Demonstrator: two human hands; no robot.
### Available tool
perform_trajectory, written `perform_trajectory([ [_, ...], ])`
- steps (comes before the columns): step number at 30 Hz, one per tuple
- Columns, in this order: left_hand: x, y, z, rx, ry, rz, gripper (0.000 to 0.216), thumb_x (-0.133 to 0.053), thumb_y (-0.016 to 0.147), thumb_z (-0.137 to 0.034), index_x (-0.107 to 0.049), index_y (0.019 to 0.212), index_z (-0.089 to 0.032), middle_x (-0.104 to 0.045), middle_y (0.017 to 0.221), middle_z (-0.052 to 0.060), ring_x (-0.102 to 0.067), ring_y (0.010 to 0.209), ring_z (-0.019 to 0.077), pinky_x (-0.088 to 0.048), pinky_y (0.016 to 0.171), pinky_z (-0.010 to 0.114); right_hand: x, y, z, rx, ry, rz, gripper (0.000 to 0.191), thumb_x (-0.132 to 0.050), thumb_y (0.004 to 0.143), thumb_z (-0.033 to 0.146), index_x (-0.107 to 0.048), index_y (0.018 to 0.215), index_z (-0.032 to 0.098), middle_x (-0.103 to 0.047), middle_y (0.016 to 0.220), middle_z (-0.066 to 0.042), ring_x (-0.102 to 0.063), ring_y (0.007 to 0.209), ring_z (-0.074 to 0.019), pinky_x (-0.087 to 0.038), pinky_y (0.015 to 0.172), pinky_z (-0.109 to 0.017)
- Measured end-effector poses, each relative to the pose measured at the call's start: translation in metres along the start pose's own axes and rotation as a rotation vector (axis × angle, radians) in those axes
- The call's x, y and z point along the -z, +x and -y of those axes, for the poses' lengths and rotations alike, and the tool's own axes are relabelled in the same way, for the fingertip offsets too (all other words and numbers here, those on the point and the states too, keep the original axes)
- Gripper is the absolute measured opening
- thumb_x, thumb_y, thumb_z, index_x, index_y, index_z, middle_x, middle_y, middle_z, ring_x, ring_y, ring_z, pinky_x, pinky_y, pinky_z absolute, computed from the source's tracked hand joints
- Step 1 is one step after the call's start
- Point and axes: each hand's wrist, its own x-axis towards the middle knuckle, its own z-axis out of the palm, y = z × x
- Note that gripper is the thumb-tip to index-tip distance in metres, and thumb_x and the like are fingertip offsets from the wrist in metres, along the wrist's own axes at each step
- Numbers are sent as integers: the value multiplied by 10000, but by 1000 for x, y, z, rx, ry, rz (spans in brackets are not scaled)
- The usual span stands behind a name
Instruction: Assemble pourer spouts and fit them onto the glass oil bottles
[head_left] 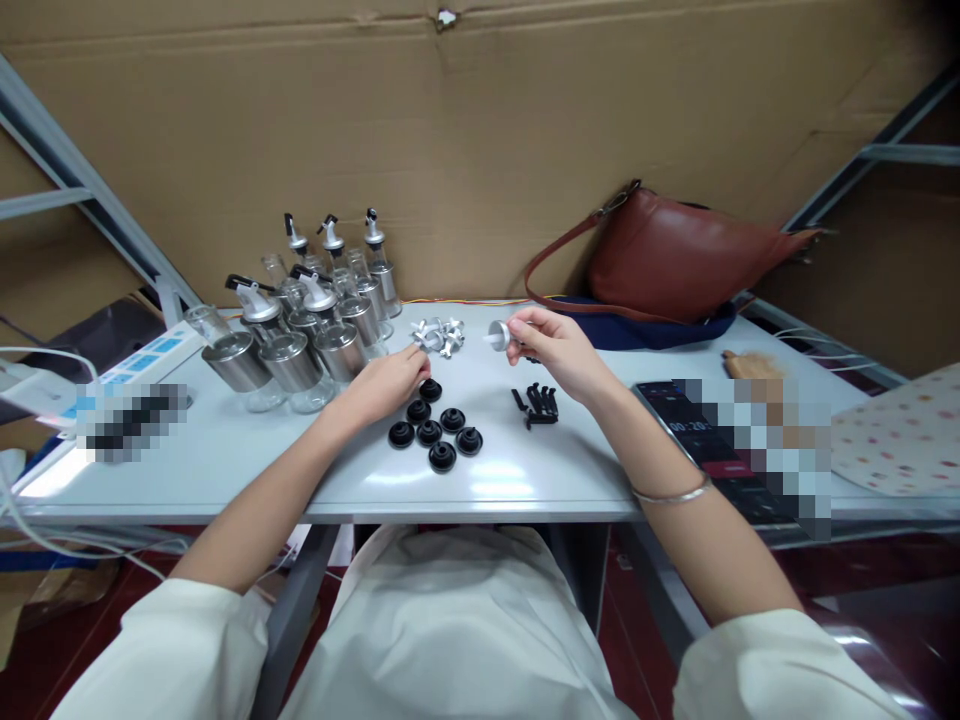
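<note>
Head view: a smooth, pale grey table (225, 450) is seen from above, backed by a wall of brown corrugated cardboard (480, 130).
Right hand (559, 352): closed in a pinch; a small silver metal cylindrical cap (498, 335) is grasped between thumb and fingertips and held just above the table top.
Left hand (386, 385): curled, palm down; its fingertips are laid on a black round rubbery stopper (430, 390) that sits on the table. Whether the stopper is gripped or only touched cannot be told.
Just before the left hand: a cluster of matching black stoppers (442, 456), matt and domed, is set close together.
Beyond the left hand: a heap of small silver spout pieces (437, 335) is piled.
Outward of the left hand: clear glass bottles with brushed steel sleeves (300, 355) are grouped, several topped with silver and black pourers.
Under the right hand: a few short black plastic levers (536, 403) are laid side by side.
Right wrist: a thin silver bangle (671, 495) is worn.
Beyond the right hand: a glossy brown leather handbag (675, 265) is slumped against the cardboard.
Writing: pale digits are shown on a dark phone screen (694, 432) beside the right forearm, partly pixelated and not fully readable.
</note>
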Motion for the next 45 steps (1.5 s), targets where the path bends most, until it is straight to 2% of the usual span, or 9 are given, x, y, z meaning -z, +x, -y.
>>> perform_trajectory([
  [9,-4,-1,2,49,-160,-11,224,-320,948,-308,-501,908,-184,-579,856,46,-555,711,173,-410,655,296,-1,-1,1,-21,-1,12,403,-752,647,519,-571,728,169,-598,598,26,-550,547,-91,-490,582,-255],
  [14,-2,2,-7,42,-468,-165,150,-320,944,-295,-414,881,-196,-567,749,14,-511,640,133,-413,636,279,-1,-3,2,-95,-52,99,359,-765,657,458,-586,721,154,-675,653,-22,-618,595,-125,-510,644,-297],
  [19,-4,4,-21,38,-853,-272,189,-347,945,-373,-369,875,-199,-591,681,-2,-589,660,129,-462,684,289,-1,-6,0,-142,-114,199,328,-810,617,353,-622,782,141,-713,686,-43,-653,650,-151,-499,673,-306],
  [24,-8,2,-31,39,-1092,-289,306,-451,901,-486,-398,877,-186,-630,736,16,-643,704,132,-505,709,294,-3,-7,-3,-110,-63,223,292,-796,644,351,-611,754,154,-716,690,-37,-663,654,-153,-496,680,-308],
  [30,-8,3,-38,66,-1322,-291,357,-549,842,-511,-436,861,-173,-620,778,3,-665,726,128,-549,727,302,-3,-7,-4,-63,-64,218,279,-804,635,323,-598,738,164,-679,624,-4,-618,606,-126,-467,621,-278],
  [35,-6,3,-39,78,-1416,-290,393,-595,799,-528,-445,843,-167,-593,796,-9,-659,727,117,-568,744,311,-2,-5,-5,-44,-52,252,288,-822,599,288,-595,720,160,-675,664,-2,-603,606,-112,-467,611,-268],
  [41,-6,3,-41,77,-1393,-321,373,-606,802,-504,-461,836,-162,-530,835,-16,-617,700,86,-567,732,290,-6,-7,-3,-25,-71,304,281,-816,605,307,-607,711,152,-671,658,-8,-606,606,-115,-477,610,-272],
  [45,-9,3,-41,62,-1380,-360,367,-596,807,-506,-466,842,-165,-520,889,-2,-592,733,87,-563,740,287,-9,-9,-3,-24,-92,264,286,-788,648,351,-594,728,157,-668,615,-9,-613,596,-128,-479,615,-286],
])
